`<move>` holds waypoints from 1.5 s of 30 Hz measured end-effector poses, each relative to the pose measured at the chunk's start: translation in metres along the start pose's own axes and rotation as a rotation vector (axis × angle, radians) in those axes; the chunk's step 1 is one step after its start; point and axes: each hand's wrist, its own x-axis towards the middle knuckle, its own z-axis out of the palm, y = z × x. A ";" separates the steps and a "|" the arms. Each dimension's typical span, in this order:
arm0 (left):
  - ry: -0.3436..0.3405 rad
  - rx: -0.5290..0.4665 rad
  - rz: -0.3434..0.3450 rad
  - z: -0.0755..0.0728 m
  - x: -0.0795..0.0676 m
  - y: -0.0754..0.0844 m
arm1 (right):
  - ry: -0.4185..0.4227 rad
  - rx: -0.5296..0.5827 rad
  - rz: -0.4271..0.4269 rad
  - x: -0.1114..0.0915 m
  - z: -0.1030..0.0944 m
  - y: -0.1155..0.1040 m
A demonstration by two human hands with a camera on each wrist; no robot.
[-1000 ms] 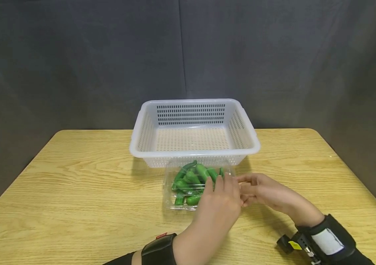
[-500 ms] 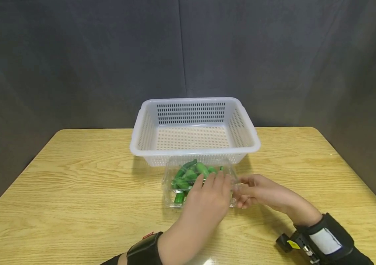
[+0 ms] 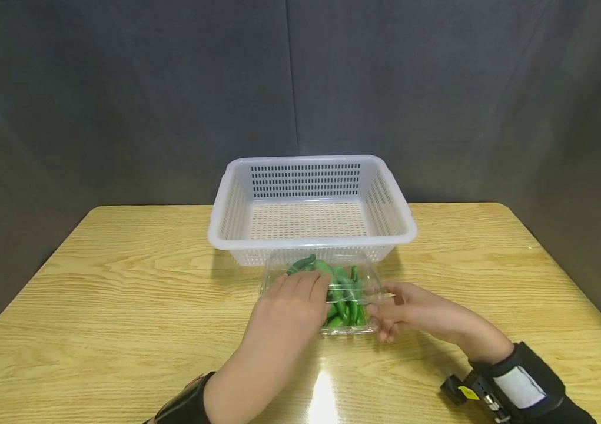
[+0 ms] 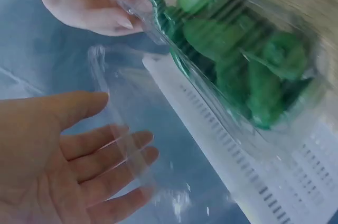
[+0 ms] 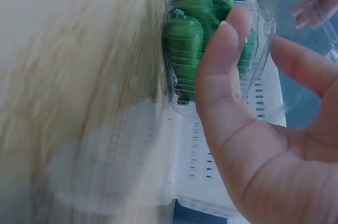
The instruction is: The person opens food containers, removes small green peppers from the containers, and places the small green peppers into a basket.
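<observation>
We have a clear, rectangular plastic box (image 3: 350, 331) of green peppers (image 3: 353, 309) on the pale, wood-grained desk (image 3: 120, 306), the near edge of its transparent lid (image 3: 355, 293) raised. Our left grip (image 3: 292, 309), a bare hand, lies over the box's left part, fingers extended and spread at the lid. Our right grip (image 3: 406, 309), also bare, is at the box's right end, thumb and fingers about its edge; whether they pinch it, we cannot tell. Just beyond the box stands a white, slotted, rectangular plastic basket (image 3: 311, 244); behind the desk hangs dark grey cloth (image 3: 173, 100).
</observation>
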 end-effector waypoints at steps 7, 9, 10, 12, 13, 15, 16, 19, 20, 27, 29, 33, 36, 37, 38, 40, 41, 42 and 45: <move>-0.088 -0.152 -0.026 -0.008 -0.013 -0.013 | -0.045 -0.024 0.029 -0.001 0.003 -0.004; -0.113 -0.182 -0.033 -0.009 -0.016 -0.018 | -0.045 -0.018 0.025 -0.002 0.005 -0.004; -0.123 -0.198 -0.036 -0.010 -0.017 -0.021 | -0.045 -0.018 0.020 -0.002 0.005 -0.005; -0.143 -0.229 -0.045 -0.011 -0.020 -0.029 | -0.044 -0.015 0.014 -0.003 0.006 -0.005; -0.148 -0.243 -0.047 -0.011 -0.021 -0.033 | -0.043 -0.016 0.013 -0.003 0.007 -0.005; -0.149 -0.271 -0.046 -0.011 -0.023 -0.040 | -0.041 -0.024 0.012 -0.003 0.007 -0.005; -0.149 -0.284 -0.044 -0.012 -0.024 -0.043 | -0.039 -0.030 0.010 -0.003 0.007 -0.005; -0.134 -0.320 -0.033 -0.014 -0.025 -0.051 | -0.029 -0.048 0.012 -0.004 0.006 -0.005; -0.125 -0.329 -0.026 -0.014 -0.025 -0.053 | -0.025 -0.054 0.013 -0.005 0.005 -0.005; -0.063 -0.360 0.022 -0.018 -0.022 -0.057 | -0.038 -0.059 0.028 -0.008 -0.003 -0.004; -0.047 -0.362 0.035 -0.019 -0.021 -0.057 | -0.051 -0.063 0.032 -0.008 -0.006 -0.002; -0.014 -0.382 0.033 -0.024 -0.020 -0.058 | -0.058 -0.062 0.022 -0.010 -0.011 -0.002; 0.017 -0.409 0.019 -0.028 -0.019 -0.059 | -0.046 -0.055 0.013 -0.012 -0.015 -0.003; 0.027 -0.413 0.014 -0.029 -0.019 -0.059 | -0.037 -0.056 0.012 -0.012 -0.016 -0.004; 0.036 -0.415 0.010 -0.029 -0.019 -0.059 | -0.029 -0.057 0.011 -0.012 -0.016 -0.005; 0.045 -0.415 0.001 -0.031 -0.019 -0.059 | -0.013 -0.054 0.009 -0.011 -0.016 -0.006; 0.046 -0.412 -0.005 -0.033 -0.019 -0.059 | -0.004 -0.055 0.006 -0.011 -0.016 -0.006; 0.048 -0.406 -0.012 -0.035 -0.019 -0.060 | 0.002 -0.058 0.003 -0.011 -0.016 -0.006; 0.064 -0.386 -0.036 -0.040 -0.019 -0.062 | 0.022 -0.064 -0.005 -0.011 -0.016 -0.007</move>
